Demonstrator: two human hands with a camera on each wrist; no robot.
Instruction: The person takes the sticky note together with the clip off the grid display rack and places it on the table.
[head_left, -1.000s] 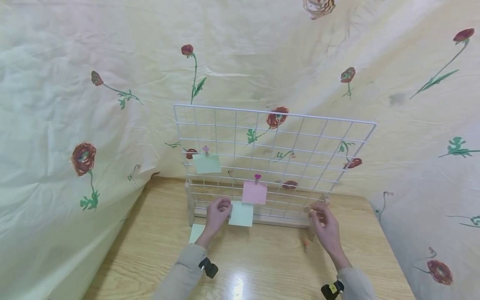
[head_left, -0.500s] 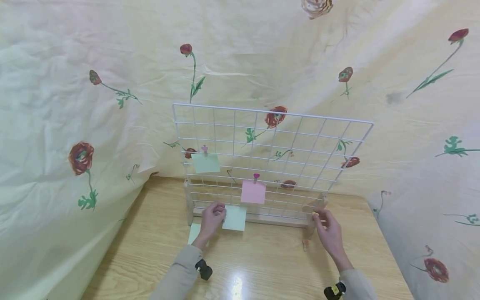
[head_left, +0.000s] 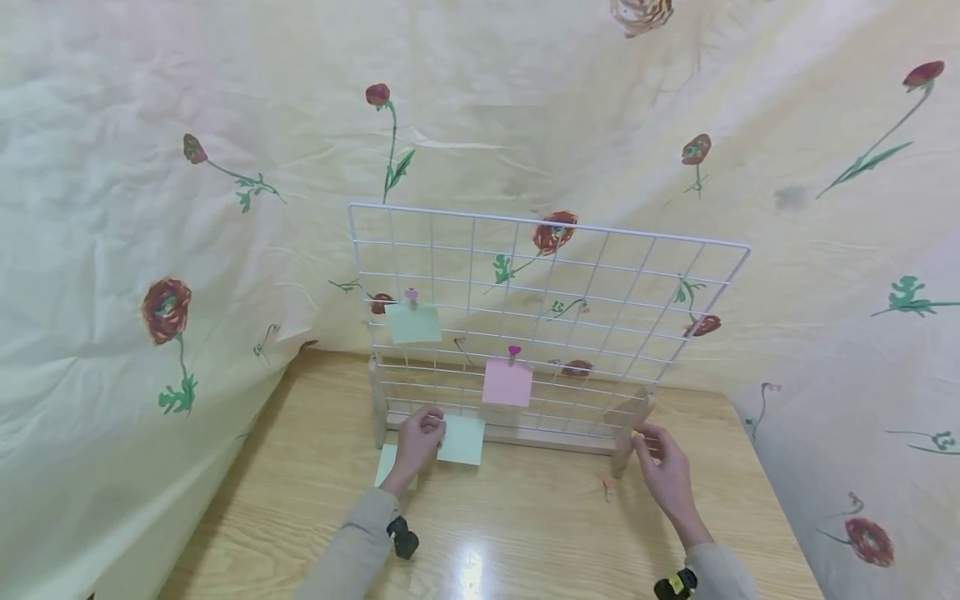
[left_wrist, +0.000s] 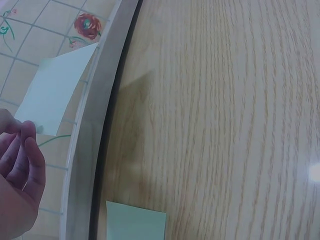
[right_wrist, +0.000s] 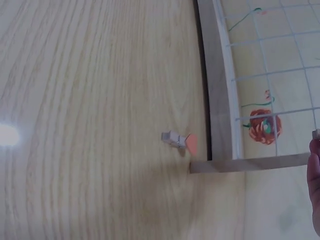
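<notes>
My left hand (head_left: 418,442) pinches a mint-green sticky note (head_left: 462,439) by one edge, low in front of the white wire grid (head_left: 547,224). At the grid's right foot, my right hand (head_left: 666,471) pinches a small clothespin (right_wrist: 316,134) between thumb and fingers; most of it is hidden. On the grid, a pink heart clothespin (head_left: 412,297) holds another mint note (head_left: 415,325), and a magenta heart clothespin (head_left: 513,352) holds a pink note (head_left: 507,385). An orange heart clothespin (right_wrist: 178,141) lies on the table near the right foot.
Another mint note (left_wrist: 136,221) lies on the wooden table (head_left: 525,533), partly behind the left forearm in the head view. The grid stands in a wooden base (head_left: 558,441) with side feet. Flower-patterned cloth (head_left: 247,67) hangs behind and along both sides.
My left hand has drawn the mint note leftward and slightly down, away from the pink note. The right hand has shifted a little right and down.
</notes>
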